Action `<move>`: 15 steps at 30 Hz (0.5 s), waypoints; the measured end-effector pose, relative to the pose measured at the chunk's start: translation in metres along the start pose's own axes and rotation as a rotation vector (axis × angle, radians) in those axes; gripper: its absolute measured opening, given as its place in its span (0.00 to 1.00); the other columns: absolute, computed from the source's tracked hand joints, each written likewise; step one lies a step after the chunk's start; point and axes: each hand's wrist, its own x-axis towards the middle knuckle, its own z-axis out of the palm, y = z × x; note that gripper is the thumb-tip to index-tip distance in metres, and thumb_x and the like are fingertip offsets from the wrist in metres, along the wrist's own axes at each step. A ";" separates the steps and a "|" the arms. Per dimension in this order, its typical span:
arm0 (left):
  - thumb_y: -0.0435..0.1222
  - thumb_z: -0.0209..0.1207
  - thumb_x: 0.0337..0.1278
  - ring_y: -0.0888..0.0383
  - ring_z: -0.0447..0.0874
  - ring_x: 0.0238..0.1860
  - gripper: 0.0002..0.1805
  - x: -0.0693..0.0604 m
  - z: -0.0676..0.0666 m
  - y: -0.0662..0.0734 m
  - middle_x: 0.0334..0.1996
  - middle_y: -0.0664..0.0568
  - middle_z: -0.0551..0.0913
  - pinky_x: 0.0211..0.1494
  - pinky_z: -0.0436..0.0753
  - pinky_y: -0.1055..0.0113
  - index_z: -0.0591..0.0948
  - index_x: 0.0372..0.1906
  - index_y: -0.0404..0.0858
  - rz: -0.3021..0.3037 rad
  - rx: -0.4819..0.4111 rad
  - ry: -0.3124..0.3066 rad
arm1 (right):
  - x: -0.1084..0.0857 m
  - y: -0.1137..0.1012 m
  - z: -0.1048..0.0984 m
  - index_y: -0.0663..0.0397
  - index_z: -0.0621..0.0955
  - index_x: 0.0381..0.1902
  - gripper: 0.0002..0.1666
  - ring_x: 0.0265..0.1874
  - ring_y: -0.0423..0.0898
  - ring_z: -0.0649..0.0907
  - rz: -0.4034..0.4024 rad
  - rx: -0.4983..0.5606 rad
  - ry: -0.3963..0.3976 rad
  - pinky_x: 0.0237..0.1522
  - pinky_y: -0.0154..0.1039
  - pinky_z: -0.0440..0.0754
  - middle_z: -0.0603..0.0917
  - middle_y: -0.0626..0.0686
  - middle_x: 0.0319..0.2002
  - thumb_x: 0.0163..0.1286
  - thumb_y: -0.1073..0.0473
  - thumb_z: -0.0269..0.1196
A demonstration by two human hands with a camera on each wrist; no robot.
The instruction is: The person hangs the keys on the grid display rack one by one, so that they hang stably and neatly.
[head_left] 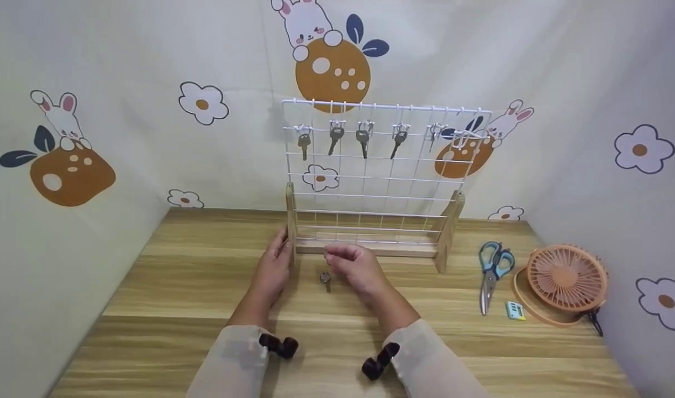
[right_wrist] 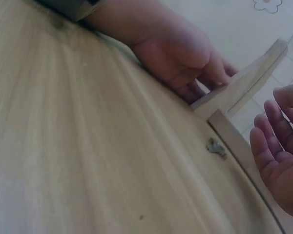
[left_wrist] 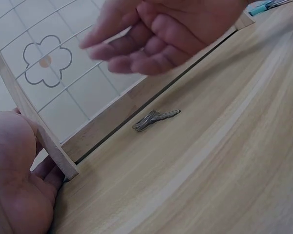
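Note:
A metal key with a ring (head_left: 326, 279) lies on the wooden tabletop, in front of a white wire grid rack with a wooden stand (head_left: 365, 251). My left hand (head_left: 275, 268) is at the stand's left side post (left_wrist: 27, 109), its fingers bent around the lower part; some fingertips are hidden behind the wood. Just above and to the right of the loose key hovers my right hand (head_left: 360, 270). Its fingers are loosely bent, and the left wrist view shows nothing between them. Several keys (head_left: 363, 142) hang in a row from hooks near the rack's top.
To the right lie scissors (head_left: 489, 279) with blue handles, a small light-blue item (head_left: 515, 310) and an orange fan (head_left: 567, 279). An unoccupied white hook (head_left: 467, 135) sticks out at the rack's upper right. Patterned cloth (head_left: 232, 160) stands behind the table.

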 end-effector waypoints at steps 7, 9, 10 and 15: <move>0.49 0.48 0.87 0.46 0.55 0.87 0.31 -0.001 -0.001 -0.002 0.86 0.51 0.62 0.89 0.60 0.49 0.59 0.86 0.59 -0.002 0.008 -0.005 | 0.000 0.016 -0.003 0.72 0.84 0.60 0.22 0.46 0.39 0.88 0.011 -0.065 -0.042 0.47 0.33 0.88 0.90 0.64 0.56 0.72 0.66 0.70; 0.49 0.48 0.87 0.46 0.55 0.87 0.31 -0.001 -0.001 -0.001 0.86 0.51 0.62 0.89 0.60 0.49 0.59 0.86 0.59 -0.004 0.007 -0.003 | 0.001 0.018 -0.004 0.71 0.84 0.60 0.22 0.47 0.38 0.87 0.009 -0.106 -0.057 0.47 0.32 0.88 0.89 0.65 0.57 0.71 0.67 0.70; 0.49 0.48 0.87 0.46 0.55 0.87 0.31 -0.001 -0.001 -0.001 0.86 0.50 0.62 0.89 0.60 0.49 0.59 0.86 0.59 -0.003 -0.002 -0.009 | 0.001 0.018 -0.005 0.70 0.84 0.60 0.21 0.47 0.38 0.87 0.000 -0.141 -0.069 0.48 0.31 0.88 0.89 0.65 0.56 0.71 0.67 0.70; 0.48 0.47 0.88 0.48 0.56 0.87 0.31 0.000 -0.001 0.001 0.85 0.50 0.62 0.90 0.60 0.52 0.59 0.86 0.56 0.009 -0.033 -0.027 | 0.000 0.017 -0.007 0.65 0.87 0.58 0.21 0.44 0.38 0.85 -0.036 -0.310 -0.128 0.47 0.28 0.84 0.91 0.62 0.52 0.68 0.68 0.72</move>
